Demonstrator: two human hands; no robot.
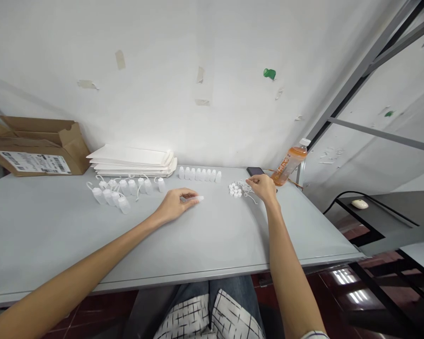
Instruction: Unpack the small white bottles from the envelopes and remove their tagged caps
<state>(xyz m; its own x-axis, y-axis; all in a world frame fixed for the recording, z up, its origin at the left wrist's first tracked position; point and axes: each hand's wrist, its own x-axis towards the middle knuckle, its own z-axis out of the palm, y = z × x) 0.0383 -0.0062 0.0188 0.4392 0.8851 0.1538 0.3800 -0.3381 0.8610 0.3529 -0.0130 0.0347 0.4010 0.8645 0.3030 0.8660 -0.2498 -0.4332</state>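
My left hand [176, 204] is closed on a small translucent white bottle [199, 198], which lies sideways with one end past the fingertips. My right hand [262, 187] is at a tangle of thin white cords [246, 189], thumb and finger pinched at a cord. Just left of it is a cluster of small white caps [235, 189]. A row of several uncapped white bottles [200, 174] stands between the hands, near the wall. Left of my left hand, several capped bottles with looped cords [116, 193] stand in a loose group.
A stack of white envelopes [132, 160] and an open cardboard box [38, 146] are at the back left. At the back right, a drink bottle [290, 162] leans beside a dark phone [255, 171]. The grey table's front edge [183, 278] runs before my lap.
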